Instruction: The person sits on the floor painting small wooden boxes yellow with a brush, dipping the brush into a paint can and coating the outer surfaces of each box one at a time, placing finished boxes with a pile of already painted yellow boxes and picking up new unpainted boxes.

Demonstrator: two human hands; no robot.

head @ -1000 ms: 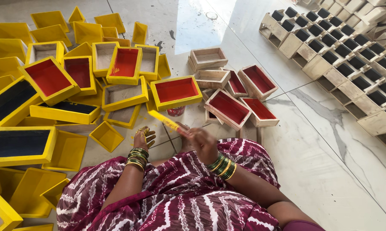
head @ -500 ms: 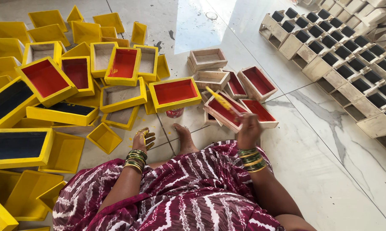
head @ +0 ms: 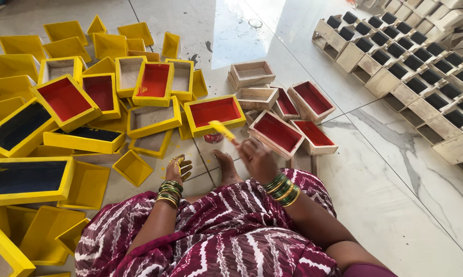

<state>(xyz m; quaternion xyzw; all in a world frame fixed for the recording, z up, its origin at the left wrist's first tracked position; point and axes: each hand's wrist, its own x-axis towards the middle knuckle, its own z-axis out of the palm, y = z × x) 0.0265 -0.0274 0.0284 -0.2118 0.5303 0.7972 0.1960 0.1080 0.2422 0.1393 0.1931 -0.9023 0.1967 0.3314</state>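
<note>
While the person sits on the tiled floor [head: 395,205], the right hand [head: 257,159] has its grip pinched around a yellow brush [head: 222,131], whose tip hangs over the near edge of a yellow tray with a red inside [head: 213,113]. A small red paint pot [head: 213,137] stands just below that tray. The left hand [head: 177,168], fingers loosely spread and smeared yellow, rests on the floor holding nothing, close to a small yellow box [head: 133,166]. Unpainted wooden trays [head: 252,74] lie beyond.
</note>
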